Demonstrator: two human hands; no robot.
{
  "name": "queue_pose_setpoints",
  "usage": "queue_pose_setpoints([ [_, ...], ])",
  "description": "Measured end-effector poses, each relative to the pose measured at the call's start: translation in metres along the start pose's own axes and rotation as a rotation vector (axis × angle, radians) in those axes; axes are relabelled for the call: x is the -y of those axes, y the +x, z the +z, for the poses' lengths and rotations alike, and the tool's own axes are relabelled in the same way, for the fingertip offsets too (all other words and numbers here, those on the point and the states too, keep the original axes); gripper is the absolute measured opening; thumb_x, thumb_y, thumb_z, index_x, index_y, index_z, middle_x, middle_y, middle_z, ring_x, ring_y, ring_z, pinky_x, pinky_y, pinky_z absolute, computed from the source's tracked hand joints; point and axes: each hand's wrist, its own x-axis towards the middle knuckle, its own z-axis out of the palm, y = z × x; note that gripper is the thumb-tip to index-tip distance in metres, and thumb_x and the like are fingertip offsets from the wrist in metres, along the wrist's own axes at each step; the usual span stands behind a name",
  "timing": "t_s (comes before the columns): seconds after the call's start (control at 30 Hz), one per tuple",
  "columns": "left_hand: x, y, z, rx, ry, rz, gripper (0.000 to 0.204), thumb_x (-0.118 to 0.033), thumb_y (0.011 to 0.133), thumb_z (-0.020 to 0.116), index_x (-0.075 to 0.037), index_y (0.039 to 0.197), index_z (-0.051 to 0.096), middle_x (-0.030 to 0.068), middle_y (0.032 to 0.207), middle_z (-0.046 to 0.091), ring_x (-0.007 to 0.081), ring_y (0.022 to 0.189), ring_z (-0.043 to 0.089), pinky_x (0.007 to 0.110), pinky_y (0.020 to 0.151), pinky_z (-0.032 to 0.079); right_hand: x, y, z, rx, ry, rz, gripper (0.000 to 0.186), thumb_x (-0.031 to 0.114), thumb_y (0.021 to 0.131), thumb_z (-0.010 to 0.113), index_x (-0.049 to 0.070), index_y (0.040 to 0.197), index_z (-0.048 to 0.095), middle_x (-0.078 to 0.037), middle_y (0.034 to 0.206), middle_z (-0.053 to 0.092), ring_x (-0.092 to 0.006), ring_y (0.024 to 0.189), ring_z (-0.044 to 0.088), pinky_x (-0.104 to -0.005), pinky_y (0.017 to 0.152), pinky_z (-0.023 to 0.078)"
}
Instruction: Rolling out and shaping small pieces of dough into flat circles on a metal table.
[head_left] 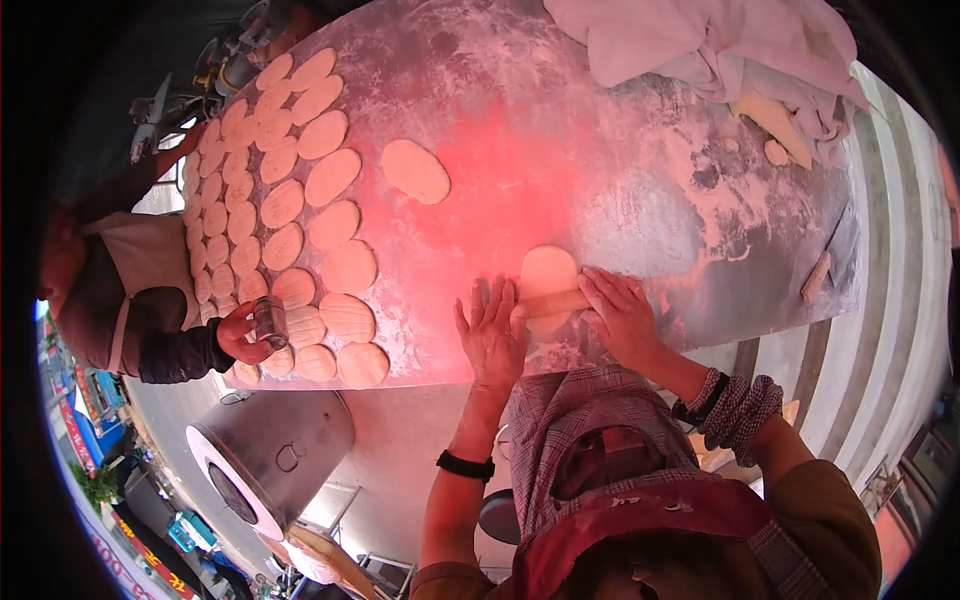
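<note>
My left hand [492,330] holds the left end of a wooden rolling pin [555,303], its fingers extended forward and its thumb beside the pin. At the other end my right hand [622,318] grips the pin, fingers reaching over it. Both palms hide the pin's ends. Beneath it lies a flat oval piece of dough [548,266], showing in front of and behind the pin. A separate dough oval [416,171] rests farther off to the left on the floured metal table [510,130].
Rows of flat dough pieces [283,203] cover the table's left side. There a co-worker's hand [245,333] holds a clear glass [270,322]. Pale cloth [710,45] is heaped at the far right, near dough scraps [775,152]. A large metal drum [290,450] stands below the table's left edge.
</note>
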Motion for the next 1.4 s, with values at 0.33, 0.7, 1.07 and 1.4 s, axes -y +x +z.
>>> queue_pose_setpoints([
  [0.33,-0.017,-0.063,0.025,-0.148,-0.121,0.022,0.072,-0.046,0.099,0.045,-0.004,0.154,0.025,0.015,0.161,0.024,0.0355,0.149,0.02,0.053,0.119,0.016,0.026,-0.056,0.016,-0.016,-0.035,-0.129,0.054,0.014,0.084,0.058,0.006,0.137,0.052,-0.01,0.138,0.051,-0.027,0.128,0.047,-0.0437,0.106,0.035],
  [0.7,0.049,0.055,-0.006,-0.482,-0.351,-0.173,0.061,-0.041,0.105,0.038,-0.004,0.153,0.03,0.0186,0.159,0.027,0.0381,0.149,0.018,0.049,0.12,0.018,-0.056,0.097,-0.047,-0.195,-0.305,-0.068,0.047,0.01,0.076,0.069,0.003,0.121,0.06,-0.011,0.127,0.053,-0.0289,0.111,0.053,-0.0411,0.095,0.042],
  [1.07,0.107,0.115,-0.015,-0.533,-0.09,-0.099,0.062,-0.041,0.099,0.05,-0.006,0.149,0.038,0.015,0.153,0.039,0.0331,0.143,0.035,0.048,0.116,0.028,0.026,0.144,-0.021,0.445,0.682,0.338,0.035,0.001,0.081,0.07,0.0,0.114,0.059,-0.01,0.108,0.066,-0.0197,0.099,0.066,-0.0317,0.085,0.054],
  [1.4,0.109,0.117,-0.035,-0.374,-0.206,-0.134,0.065,-0.04,0.096,0.054,-0.005,0.148,0.039,0.0151,0.152,0.041,0.0307,0.142,0.037,0.048,0.117,0.026,0.052,0.535,-0.096,-0.105,0.59,0.118,0.026,0.002,0.083,0.066,-0.003,0.109,0.067,-0.012,0.093,0.073,-0.0148,0.089,0.069,-0.028,0.077,0.055],
])
